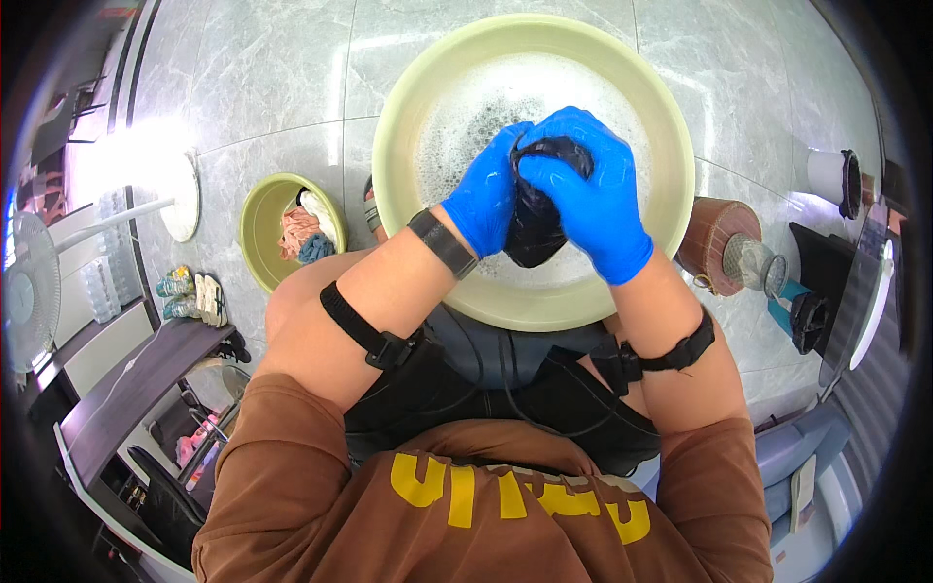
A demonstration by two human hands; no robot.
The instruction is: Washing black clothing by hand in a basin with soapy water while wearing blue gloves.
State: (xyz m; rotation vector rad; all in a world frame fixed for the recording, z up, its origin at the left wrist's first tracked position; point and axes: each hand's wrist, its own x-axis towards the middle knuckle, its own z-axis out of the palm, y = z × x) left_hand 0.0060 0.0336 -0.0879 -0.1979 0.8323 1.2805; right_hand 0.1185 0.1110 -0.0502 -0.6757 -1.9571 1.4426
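Observation:
Both of my hands wear blue rubber gloves and grip one bunched, wet black cloth [536,226] above a large pale-green basin [408,80]. My left hand [485,193] presses on the cloth's left side. From the right, my right hand [594,186] wraps its fingers and thumb around the upper part. The cloth's lower end hangs between my wrists. White suds and bubbles [466,124] cover the water in the basin below. What kind of garment or cloth it is, I cannot tell.
A smaller green basin [256,248] with crumpled clothes [300,229] stands at the left. Beyond it are a standing fan [178,197], shoes [210,299] and a dark table [146,386]. A brown round stool [718,244] stands right of the large basin, near a white bin [825,175].

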